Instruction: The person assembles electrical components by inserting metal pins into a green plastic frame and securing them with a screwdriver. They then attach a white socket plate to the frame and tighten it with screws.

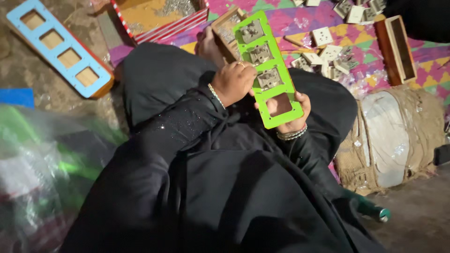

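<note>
Two hands work on a bright green plate [269,70] with four square openings, held over the lap near the middle of the frame. Grey socket inserts fill three openings; the lowest one is empty. The left hand [233,83] is curled, fingertips pressed on the third insert [269,78]. The right hand [294,119] grips the plate's lower end from beneath, thumb on its edge. More loose sockets [330,56] lie on the colourful mat [290,21] at the upper right. A blue plate [58,47] with four openings rests at the upper left.
</note>
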